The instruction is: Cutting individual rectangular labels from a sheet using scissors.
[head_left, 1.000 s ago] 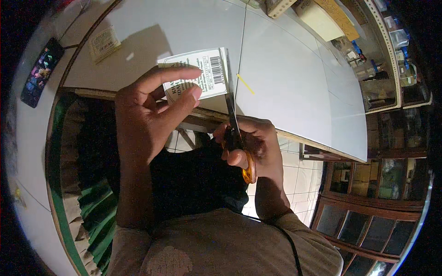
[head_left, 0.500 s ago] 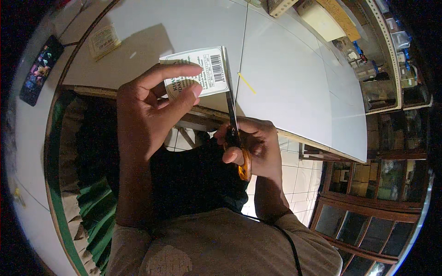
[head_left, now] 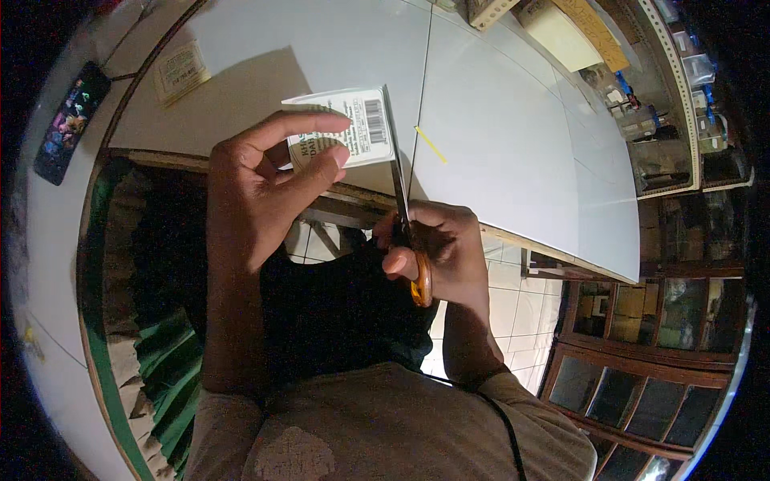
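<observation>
A printed white label (head_left: 373, 132) with green lettering and a barcode is pinched between the thumb and fingers of my left hand (head_left: 265, 172), held up over the table's near edge. My right hand (head_left: 439, 248) grips a pair of scissors (head_left: 422, 284) with orange handles, fingers and thumb wrapped at the loops. The dark blades point away from me and lie along the label's right edge. My left fingers cover part of the label's print. Whether it is one sheet or several together, I cannot tell.
On the white tabletop (head_left: 505, 120) lie a thin yellow strip (head_left: 431, 144) and, far left, a similar pale label (head_left: 180, 72). A phone (head_left: 72, 124) with a lit screen sits at the left. Shelves with containers (head_left: 638, 120) and a glass-fronted wooden cabinet (head_left: 642, 361) stand right.
The label has tilted a little and shifted slightly nearer to me. My right hand and the scissors have moved slightly left, and the handle loops look closer together.
</observation>
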Demonstrator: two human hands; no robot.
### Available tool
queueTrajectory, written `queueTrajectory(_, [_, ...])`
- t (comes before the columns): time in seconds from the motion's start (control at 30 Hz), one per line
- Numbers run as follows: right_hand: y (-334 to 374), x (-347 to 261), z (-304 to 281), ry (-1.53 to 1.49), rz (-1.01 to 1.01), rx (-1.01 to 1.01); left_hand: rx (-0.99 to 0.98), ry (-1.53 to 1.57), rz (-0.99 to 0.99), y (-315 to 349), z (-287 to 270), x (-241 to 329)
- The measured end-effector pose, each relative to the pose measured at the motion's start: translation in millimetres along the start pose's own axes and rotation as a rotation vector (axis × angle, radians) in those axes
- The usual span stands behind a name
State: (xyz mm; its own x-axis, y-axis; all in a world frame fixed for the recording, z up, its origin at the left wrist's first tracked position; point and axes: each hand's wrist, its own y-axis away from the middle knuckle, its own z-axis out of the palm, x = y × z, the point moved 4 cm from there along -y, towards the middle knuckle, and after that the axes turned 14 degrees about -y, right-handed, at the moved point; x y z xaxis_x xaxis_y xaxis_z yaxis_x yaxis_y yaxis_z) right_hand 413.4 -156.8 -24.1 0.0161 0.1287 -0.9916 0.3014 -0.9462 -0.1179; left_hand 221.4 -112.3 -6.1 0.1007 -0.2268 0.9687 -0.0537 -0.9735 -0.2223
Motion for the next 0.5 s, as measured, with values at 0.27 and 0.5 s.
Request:
queueTrajectory(0.27, [-26, -1, -9, -0.078, 0.143, 0.060, -0.025, -0.055, -0.001, -14, 0, -15])
queueTrajectory(0.5, [-39, -4, -32, -0.423, 0.041, 0.126, 0.021, 0.100, 0.042, -17, 4, -16])
